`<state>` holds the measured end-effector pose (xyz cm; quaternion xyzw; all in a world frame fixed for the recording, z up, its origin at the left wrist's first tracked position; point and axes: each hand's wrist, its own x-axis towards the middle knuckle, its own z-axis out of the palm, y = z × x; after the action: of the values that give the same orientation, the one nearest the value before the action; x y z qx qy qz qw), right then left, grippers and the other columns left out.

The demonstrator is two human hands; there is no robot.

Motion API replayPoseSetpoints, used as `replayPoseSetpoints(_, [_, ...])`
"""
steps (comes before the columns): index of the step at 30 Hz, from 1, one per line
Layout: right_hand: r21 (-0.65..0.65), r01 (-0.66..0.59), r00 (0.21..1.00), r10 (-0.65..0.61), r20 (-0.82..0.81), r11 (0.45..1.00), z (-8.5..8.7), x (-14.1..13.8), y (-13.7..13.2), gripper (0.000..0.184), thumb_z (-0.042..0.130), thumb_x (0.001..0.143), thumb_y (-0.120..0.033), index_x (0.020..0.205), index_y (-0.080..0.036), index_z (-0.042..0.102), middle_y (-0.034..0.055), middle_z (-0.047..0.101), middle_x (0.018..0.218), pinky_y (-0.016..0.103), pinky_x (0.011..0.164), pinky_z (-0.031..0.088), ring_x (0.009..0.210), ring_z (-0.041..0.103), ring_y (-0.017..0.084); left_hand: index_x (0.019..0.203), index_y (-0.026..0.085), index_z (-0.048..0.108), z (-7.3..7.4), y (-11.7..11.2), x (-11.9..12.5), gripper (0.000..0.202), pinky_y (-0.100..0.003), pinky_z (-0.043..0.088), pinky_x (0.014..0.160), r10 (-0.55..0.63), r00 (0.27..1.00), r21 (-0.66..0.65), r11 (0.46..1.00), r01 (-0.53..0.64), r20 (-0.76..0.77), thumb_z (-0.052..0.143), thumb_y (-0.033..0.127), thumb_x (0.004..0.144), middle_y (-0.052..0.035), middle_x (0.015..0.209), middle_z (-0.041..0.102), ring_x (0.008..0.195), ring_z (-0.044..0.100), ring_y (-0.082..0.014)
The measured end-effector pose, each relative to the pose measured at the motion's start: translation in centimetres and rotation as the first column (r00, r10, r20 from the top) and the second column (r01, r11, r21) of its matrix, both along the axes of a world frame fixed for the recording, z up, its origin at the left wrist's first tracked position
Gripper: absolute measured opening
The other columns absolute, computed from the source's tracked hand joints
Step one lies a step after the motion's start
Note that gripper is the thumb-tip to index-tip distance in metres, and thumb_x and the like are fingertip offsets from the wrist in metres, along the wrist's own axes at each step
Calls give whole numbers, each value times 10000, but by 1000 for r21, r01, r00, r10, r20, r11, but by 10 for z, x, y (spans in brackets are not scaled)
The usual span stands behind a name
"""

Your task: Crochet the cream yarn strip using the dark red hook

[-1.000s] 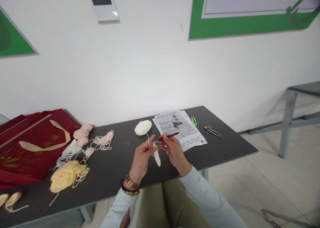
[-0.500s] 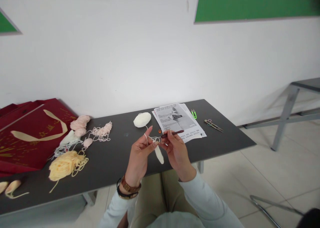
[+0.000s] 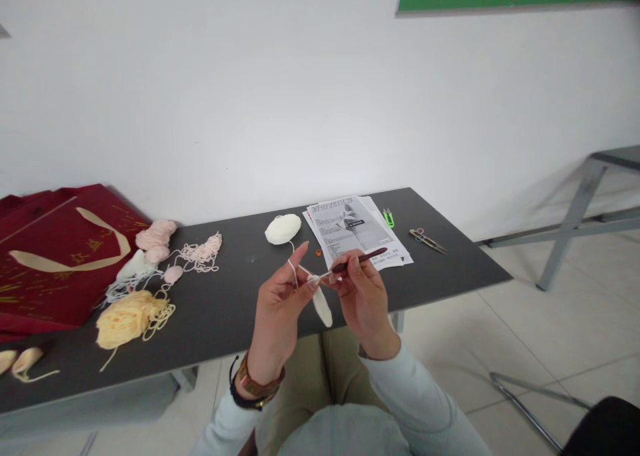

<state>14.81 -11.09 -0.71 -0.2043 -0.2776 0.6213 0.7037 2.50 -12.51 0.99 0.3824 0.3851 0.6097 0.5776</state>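
Note:
Between thumb and fingers, my left hand point(image 3: 280, 303) pinches the top of a small white crochet piece point(image 3: 323, 308), which hangs below the fingertips. White yarn loops over my raised left index finger and runs back to a white ball of yarn point(image 3: 283, 229) on the table. My right hand point(image 3: 364, 303) is closed around the dark reddish-brown handle of a crochet hook point(image 3: 360, 260). The hook's thin shaft points left and meets the white piece at my left fingertips; its very tip is too small to make out.
Printed sheets point(image 3: 357, 226), green thread snips point(image 3: 389, 217) and metal snips point(image 3: 427, 241) lie on the dark table point(image 3: 230, 309). An orange stitch marker point(image 3: 318, 253) sits beside the sheets. At left are yellow yarn point(image 3: 127, 319), pink yarn point(image 3: 200, 253) and a red bag point(image 3: 55, 276).
My right hand has moved a little right, drawing the hook away from my left hand, and more of its shaft shows. The left hand keeps its pinch. The view has shifted slightly.

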Motion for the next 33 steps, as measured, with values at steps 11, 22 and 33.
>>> replayPoseSetpoints(11, [143,221,966,-237,105,965,0,1,-11,188,683,889,-417,856,-233,663,8,577,832,276,644,604,711,575,135,1217,295,674,3,-9,5,491,-144,478,707,99,988,94,992,-89,-118,789,238,743,33,738,597,688,529,-53])
replayPoseSetpoints(22, [-107,39,998,-44,-48,993,-2,-2,-13,304,817,751,-434,833,-212,626,-22,590,741,198,599,560,614,549,91,1285,269,622,4,-3,8,629,-178,489,752,36,998,33,999,-34,-59,824,211,693,46,717,577,706,573,-69])
replayPoseSetpoints(33, [-96,-95,988,82,-131,991,-1,4,-9,302,827,753,-416,819,-205,621,-35,580,753,201,636,601,611,544,71,1205,284,680,10,-8,10,528,-171,487,763,11,1000,30,999,-11,8,806,192,701,52,698,558,665,530,-50])
